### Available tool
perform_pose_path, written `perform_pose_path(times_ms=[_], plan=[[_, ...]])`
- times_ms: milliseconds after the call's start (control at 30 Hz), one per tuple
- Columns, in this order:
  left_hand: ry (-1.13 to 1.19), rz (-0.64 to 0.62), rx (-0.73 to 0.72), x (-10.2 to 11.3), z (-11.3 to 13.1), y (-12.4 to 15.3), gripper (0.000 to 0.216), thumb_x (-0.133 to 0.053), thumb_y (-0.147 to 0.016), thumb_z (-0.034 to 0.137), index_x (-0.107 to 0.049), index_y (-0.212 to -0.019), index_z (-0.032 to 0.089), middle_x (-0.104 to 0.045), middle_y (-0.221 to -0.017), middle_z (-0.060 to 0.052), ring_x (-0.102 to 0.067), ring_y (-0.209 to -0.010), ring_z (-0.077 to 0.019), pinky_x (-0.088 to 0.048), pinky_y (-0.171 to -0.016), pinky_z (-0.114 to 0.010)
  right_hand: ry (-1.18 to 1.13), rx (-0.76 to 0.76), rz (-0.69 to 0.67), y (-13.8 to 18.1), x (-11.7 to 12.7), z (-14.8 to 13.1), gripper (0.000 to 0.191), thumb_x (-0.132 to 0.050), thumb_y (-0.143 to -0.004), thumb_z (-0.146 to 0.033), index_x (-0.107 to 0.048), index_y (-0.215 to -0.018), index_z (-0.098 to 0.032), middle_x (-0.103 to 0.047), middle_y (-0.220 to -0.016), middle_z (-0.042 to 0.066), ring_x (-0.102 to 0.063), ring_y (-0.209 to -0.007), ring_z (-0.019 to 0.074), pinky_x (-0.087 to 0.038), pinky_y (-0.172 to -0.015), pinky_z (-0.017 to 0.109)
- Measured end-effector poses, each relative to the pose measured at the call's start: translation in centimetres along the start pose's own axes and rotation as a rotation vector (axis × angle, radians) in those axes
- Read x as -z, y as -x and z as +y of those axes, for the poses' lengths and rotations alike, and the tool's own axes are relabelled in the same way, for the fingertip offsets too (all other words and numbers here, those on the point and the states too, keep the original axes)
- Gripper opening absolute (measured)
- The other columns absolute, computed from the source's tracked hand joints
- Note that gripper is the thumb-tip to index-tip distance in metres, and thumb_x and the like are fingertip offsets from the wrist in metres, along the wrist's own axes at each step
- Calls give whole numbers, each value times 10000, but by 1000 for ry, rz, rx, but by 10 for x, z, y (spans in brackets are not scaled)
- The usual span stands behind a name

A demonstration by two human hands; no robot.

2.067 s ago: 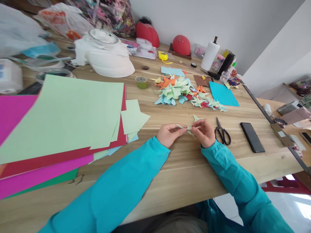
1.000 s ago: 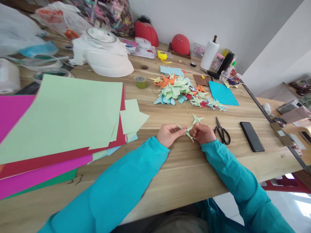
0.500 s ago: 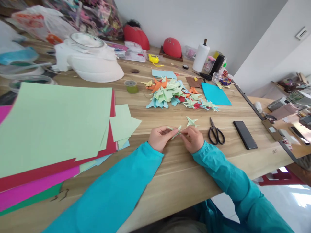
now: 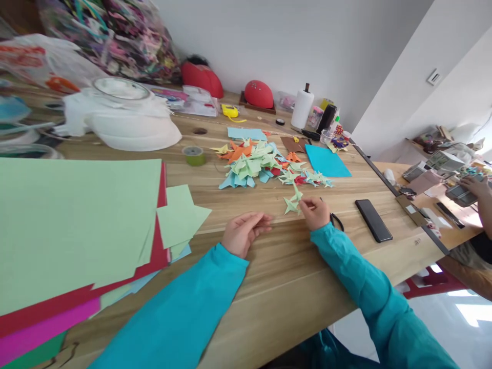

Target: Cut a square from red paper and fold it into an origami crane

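Note:
My right hand (image 4: 315, 212) pinches a small pale green origami crane (image 4: 296, 193) at its fingertips. Right beside it, on the wood, lies another pale green crane (image 4: 291, 206); the two overlap in view. My left hand (image 4: 246, 233) is over the table to the left, with its fingers loosely stretched out and nothing in them. Behind the right hand and sleeve the scissors (image 4: 338, 222) are mostly hidden, with part of a black handle showing. A heap of folded paper cranes (image 4: 248, 164) in green, blue, orange and red lies beyond the hands.
Large coloured paper sheets (image 4: 77, 220) are stacked at the left, with small green squares (image 4: 179, 218) at their edge. A phone (image 4: 373, 220) lies to the right. Green tape (image 4: 193, 155), a blue sheet (image 4: 328, 161) and a paper roll (image 4: 302, 108) stand farther back. Another person's hand (image 4: 476, 187) shows far right.
My hands have come apart. The right hand has carried the crane forward to the one on the table and now covers much of the scissors. The left hand has let go. The view has shifted.

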State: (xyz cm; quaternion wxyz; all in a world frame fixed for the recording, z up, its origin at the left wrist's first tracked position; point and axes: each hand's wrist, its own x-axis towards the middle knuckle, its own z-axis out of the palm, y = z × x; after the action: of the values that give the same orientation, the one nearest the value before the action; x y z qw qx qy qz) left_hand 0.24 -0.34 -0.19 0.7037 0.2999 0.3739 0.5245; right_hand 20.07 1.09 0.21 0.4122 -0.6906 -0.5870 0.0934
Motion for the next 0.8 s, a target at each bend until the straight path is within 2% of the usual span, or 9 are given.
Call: perform_pose_path(times_ms=[100, 200, 367, 533, 600, 700, 800], plan=[[-5, -13, 7, 0, 0, 0, 319, -814, -473, 386, -694, -613, 125, -701, -691, -76, -638, -641, -169, -541, -606, -286, 142, -45, 105, -47, 10, 8, 171, -580, -720, -286, -687, -734, -153, -657, -758, 56, -612, -732, 181, -479, -723, 298], [-10, -13, 12, -1, 1, 0, 334, -823, -453, 387, -689, -608, 124, -697, -676, -72, -638, -634, -170, -542, -602, -290, 254, -45, 150, -87, 13, 8, 170, -573, -723, -272, -689, -728, -148, -636, -823, 80, -582, -860, 212, -436, -809, 321], [-6, -21, 19, -2, 1, 0, 353, -823, -443, 394, -677, -605, 117, -692, -656, -72, -636, -602, -168, -540, -595, -299, 360, -51, 144, -113, 3, 2, 164, -581, -731, -263, -690, -779, -149, -630, -886, 104, -551, -940, 231, -405, -813, 317], [-7, -30, 23, -1, 1, -1, 340, -816, -457, 390, -671, -605, 120, -692, -664, -75, -637, -596, -167, -541, -609, -310, 397, -34, 95, -110, 2, 1, 227, -553, -777, -312, -697, -837, -148, -633, -940, 115, -554, -932, 223, -403, -783, 311], [-10, -29, 22, -1, 1, -1, 332, -815, -457, 383, -670, -604, 123, -693, -664, -78, -641, -608, -176, -544, -611, -322, 395, -12, 52, -100, 5, 1, 238, -537, -792, -308, -700, -829, -138, -643, -901, 103, -565, -900, 212, -411, -766, 300], [-14, -26, 14, -1, 0, -1, 327, -816, -453, 377, -673, -601, 124, -694, -661, -82, -635, -593, -174, -546, -603, -327, 371, 14, -62, -76, 10, 0, 200, -566, -769, -291, -705, -734, -152, -645, -712, 42, -585, -712, 167, -425, -641, 257], [-21, -30, 15, -1, 0, -1, 322, -812, -459, 376, -677, -603, 121, -693, -659, -81, -630, -578, -166, -544, -602, -323, 352, 73, -164, -43, 11, 0, 145, -608, -731, -273, -712, -715, -174, -641, -674, 18, -577, -654, 148, -420, -592, 234]])
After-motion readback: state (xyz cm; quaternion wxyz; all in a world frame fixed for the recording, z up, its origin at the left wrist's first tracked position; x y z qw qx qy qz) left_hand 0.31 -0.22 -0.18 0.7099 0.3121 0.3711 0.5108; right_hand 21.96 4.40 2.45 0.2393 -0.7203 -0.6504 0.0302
